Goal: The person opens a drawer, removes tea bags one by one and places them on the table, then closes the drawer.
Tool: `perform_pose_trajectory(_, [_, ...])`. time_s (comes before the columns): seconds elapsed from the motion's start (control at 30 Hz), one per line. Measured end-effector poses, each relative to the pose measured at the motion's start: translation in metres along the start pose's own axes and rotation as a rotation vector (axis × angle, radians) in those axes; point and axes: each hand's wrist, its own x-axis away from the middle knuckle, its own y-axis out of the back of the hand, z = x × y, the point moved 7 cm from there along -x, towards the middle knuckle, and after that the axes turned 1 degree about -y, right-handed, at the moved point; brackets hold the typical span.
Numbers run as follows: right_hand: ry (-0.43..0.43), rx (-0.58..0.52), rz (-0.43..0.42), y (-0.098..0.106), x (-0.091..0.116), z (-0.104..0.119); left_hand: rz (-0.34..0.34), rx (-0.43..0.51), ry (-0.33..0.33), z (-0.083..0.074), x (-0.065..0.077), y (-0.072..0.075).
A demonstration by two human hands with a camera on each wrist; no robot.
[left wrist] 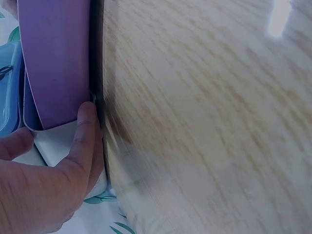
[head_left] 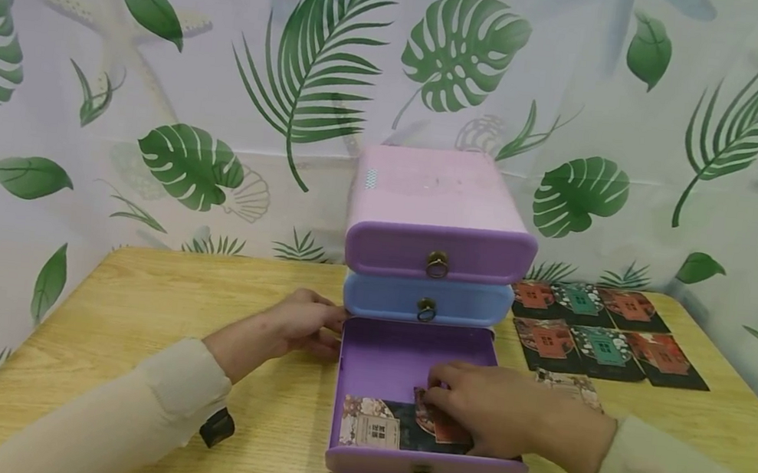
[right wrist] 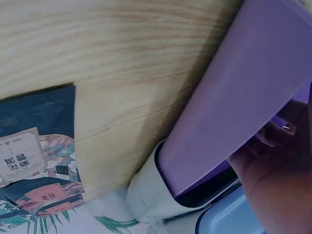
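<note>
A small chest [head_left: 439, 189] of stacked drawers stands on the table, its bottom purple drawer [head_left: 384, 353] pulled out. My left hand [head_left: 300, 325] rests against the left side of the chest's white casing [left wrist: 61, 141], fingers extended along it. Inside the drawer, my right hand [head_left: 500, 407] pinches a dark sachet with a red label [head_left: 429, 419]. Beneath that sachet, at the drawer's front, lies a dark sachet with a cream label [head_left: 369, 424]. In the right wrist view the drawer wall hides the fingertips of the right hand [right wrist: 280, 170].
Several dark sachets with red and green labels [head_left: 606, 353] lie in two rows right of the chest. Another sachet [head_left: 571, 388] lies nearer, partly behind my right arm. The blue drawer [head_left: 424, 299] and upper purple drawer [head_left: 391, 249] are closed. A leaf-patterned cloth [head_left: 285, 203] hangs behind.
</note>
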Motion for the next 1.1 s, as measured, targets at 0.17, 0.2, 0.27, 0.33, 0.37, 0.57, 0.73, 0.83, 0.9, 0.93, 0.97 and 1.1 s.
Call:
perform_pose_trajectory(0.17, [0.028,0.034,-0.045,-0.001,-0.004,0.001,-0.003,0.004,0.001,0.001,0.0,0.001])
perform_pose_trajectory(0.2, [0.033,0.037,-0.055,-0.001,-0.004,0.001,-0.004,0.005,0.002,0.001,0.001,0.001])
perform_pose_trajectory(0.27, [0.043,0.049,-0.078,-0.001,-0.005,0.001,-0.004,0.008,0.003,0.001,0.001,0.002])
perform_pose_trajectory(0.33, [0.046,0.051,-0.103,0.0,-0.006,0.0,-0.002,0.01,0.002,0.001,0.001,0.002])
perform_pose_trajectory(0.37, [0.051,0.056,-0.123,0.0,-0.007,0.0,-0.001,0.01,0.002,0.001,0.001,0.002])
perform_pose_trajectory(0.57, [0.036,0.058,-0.239,-0.001,-0.011,-0.003,0.001,0.01,0.005,0.0,0.0,0.001])
perform_pose_trajectory(0.73, [-0.011,0.042,-0.209,-0.011,-0.014,-0.01,0.006,0.01,0.004,0.0,-0.002,-0.001])
perform_pose_trajectory(0.83, [-0.017,0.035,-0.192,-0.013,-0.015,-0.011,0.005,0.012,0.01,0.0,-0.003,-0.001])
perform_pose_trajectory(0.9, [-0.011,0.038,-0.187,-0.012,-0.016,-0.011,0.004,0.013,0.01,0.0,-0.003,0.0])
perform_pose_trajectory(0.93, [-0.006,0.039,-0.19,-0.01,-0.016,-0.01,0.005,0.014,0.01,0.0,-0.003,0.0])
perform_pose_trajectory(0.97, [0.0,0.041,-0.195,-0.009,-0.016,-0.01,0.006,0.015,0.009,0.0,-0.003,0.0])
perform_pose_trajectory(1.1, [0.015,0.02,-0.214,0.004,-0.012,-0.008,0.0,0.011,0.006,0.001,-0.002,0.001])
